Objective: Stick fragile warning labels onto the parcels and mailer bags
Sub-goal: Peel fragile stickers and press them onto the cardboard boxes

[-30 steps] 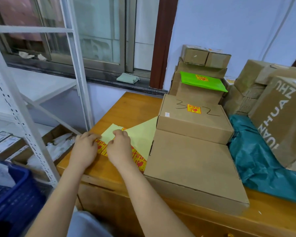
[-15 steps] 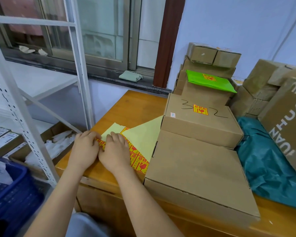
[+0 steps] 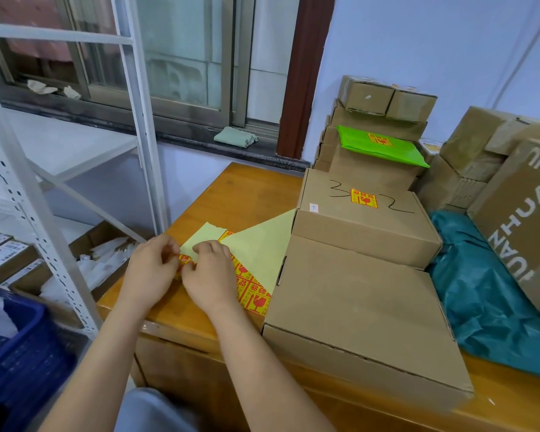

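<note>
A red-and-yellow fragile label point(image 3: 185, 260) is pinched between the left hand point(image 3: 150, 271) and right hand point(image 3: 211, 275), both curled on it, over the label sheet point(image 3: 253, 291) at the bench point(image 3: 231, 194) near-left corner, just left of the unlabelled near box point(image 3: 356, 307); the box behind it point(image 3: 371, 232) carries a label

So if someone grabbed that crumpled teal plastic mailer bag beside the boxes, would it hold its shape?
Probably not. The crumpled teal plastic mailer bag lies in soft folds on the wooden table, so it likely sags when lifted. Its glossy film looks thin and may slip in the fingers. It seems light, though its contents are hidden. The large flat cardboard box beside it would stay stiff.
</note>
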`<state>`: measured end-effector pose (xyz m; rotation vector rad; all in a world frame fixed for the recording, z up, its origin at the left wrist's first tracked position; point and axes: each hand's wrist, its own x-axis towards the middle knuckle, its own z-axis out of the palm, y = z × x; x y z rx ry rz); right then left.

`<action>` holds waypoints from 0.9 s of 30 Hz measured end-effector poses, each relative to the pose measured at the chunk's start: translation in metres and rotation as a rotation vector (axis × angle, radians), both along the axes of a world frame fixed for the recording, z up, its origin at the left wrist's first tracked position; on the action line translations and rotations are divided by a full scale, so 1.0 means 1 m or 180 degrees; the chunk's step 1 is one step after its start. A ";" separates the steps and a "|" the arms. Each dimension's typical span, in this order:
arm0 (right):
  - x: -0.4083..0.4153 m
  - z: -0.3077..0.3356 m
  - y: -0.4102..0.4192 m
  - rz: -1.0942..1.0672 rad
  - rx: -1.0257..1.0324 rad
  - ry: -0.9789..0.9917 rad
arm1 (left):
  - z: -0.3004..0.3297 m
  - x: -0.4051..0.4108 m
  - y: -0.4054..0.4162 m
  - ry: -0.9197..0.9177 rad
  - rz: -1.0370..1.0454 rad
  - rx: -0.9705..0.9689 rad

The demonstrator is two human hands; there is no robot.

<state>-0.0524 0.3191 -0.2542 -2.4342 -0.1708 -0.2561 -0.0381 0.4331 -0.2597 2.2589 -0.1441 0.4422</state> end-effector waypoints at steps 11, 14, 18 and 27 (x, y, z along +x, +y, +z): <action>-0.001 0.001 -0.001 -0.0005 0.0179 0.0053 | 0.002 -0.004 0.000 -0.0044 0.0063 -0.0838; -0.002 0.002 -0.001 0.0040 0.0149 0.0061 | 0.003 -0.005 0.000 -0.0082 0.0055 -0.1022; -0.002 0.001 0.001 0.0032 0.0294 0.0044 | 0.005 -0.008 0.000 -0.0093 -0.0038 -0.1290; -0.007 0.005 0.002 -0.0013 0.0453 -0.0518 | 0.018 -0.021 0.007 0.0064 -0.0163 -0.1972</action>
